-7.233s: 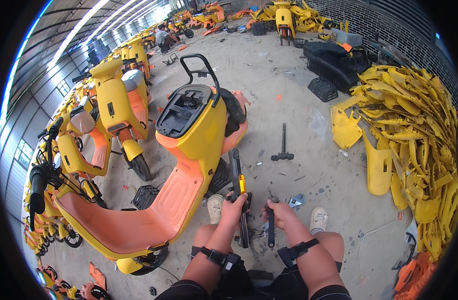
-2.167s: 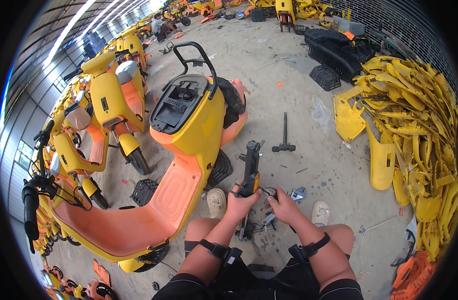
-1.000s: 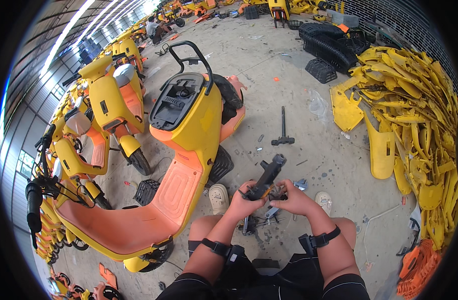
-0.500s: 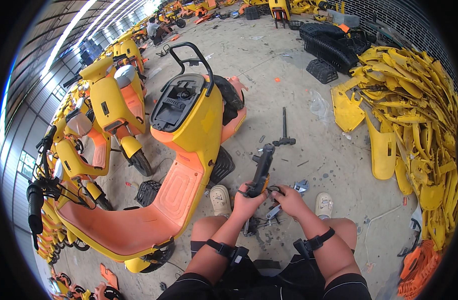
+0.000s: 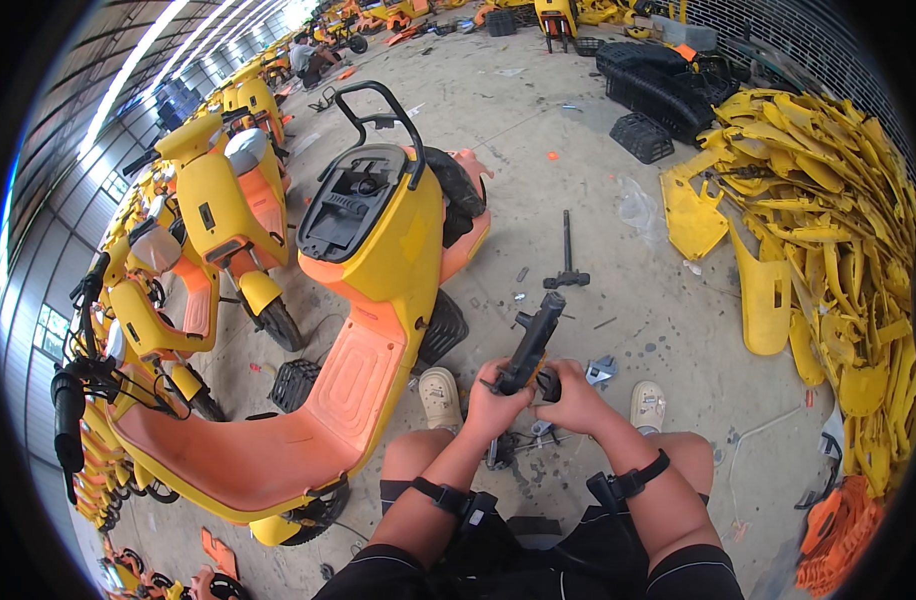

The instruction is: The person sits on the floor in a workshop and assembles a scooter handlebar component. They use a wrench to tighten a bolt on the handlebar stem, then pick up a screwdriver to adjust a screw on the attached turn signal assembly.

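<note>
My left hand (image 5: 500,395) is closed around the lower end of a long black part (image 5: 535,340) with a short side stub and a little orange near the grip. It is held slanting up and away from me. Close beside it, my right hand (image 5: 570,401) is closed on a small dark curved piece (image 5: 549,384) at the long part's lower end; whether the two are joined I cannot tell. Beyond my hands, a black T-shaped stem (image 5: 568,252) lies on the concrete. An adjustable wrench (image 5: 600,371) rests near my right foot, and partly hidden tools (image 5: 518,445) lie below my hands.
A yellow and orange scooter (image 5: 410,235) without a seat stands close on my left, with more scooters (image 5: 213,200) behind it. At right rises a heap of yellow panels (image 5: 828,220), with orange pieces (image 5: 840,535) nearer. Black crates (image 5: 641,140) and a crouching person (image 5: 306,58) are farther off.
My right hand has shifted slightly left, closer to my left hand, and turned with the small dark piece. The top of the long black part has tipped a little to the right.
</note>
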{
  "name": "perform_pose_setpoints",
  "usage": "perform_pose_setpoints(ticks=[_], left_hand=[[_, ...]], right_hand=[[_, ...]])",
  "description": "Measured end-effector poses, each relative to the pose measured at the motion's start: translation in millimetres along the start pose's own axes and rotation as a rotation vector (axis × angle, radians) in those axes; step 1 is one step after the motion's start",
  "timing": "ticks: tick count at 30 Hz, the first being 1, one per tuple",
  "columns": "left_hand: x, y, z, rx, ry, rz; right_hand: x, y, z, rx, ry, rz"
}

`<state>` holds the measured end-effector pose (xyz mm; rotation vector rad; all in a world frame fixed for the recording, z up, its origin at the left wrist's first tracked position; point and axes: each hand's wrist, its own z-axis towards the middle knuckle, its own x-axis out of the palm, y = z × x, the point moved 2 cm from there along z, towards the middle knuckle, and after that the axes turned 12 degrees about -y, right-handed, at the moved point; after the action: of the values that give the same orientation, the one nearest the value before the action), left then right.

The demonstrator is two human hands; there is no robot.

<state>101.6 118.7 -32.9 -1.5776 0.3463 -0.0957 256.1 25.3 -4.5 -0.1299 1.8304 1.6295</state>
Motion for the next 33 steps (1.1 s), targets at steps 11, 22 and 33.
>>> perform_pose_setpoints(ticks=[11, 22, 33], left_hand=[[0, -5, 4, 0.098, -0.026, 0.090], [-2, -14, 6, 0.324, 0.015, 0.171], [-3, -24, 6, -0.133, 0.105, -0.075]], right_hand=[[-2, -14, 5, -0.016, 0.045, -0.017], [-7, -24, 16, 0.220, 0.141, -0.015], [-18, 2, 8, -0.147, 0.109, -0.196]])
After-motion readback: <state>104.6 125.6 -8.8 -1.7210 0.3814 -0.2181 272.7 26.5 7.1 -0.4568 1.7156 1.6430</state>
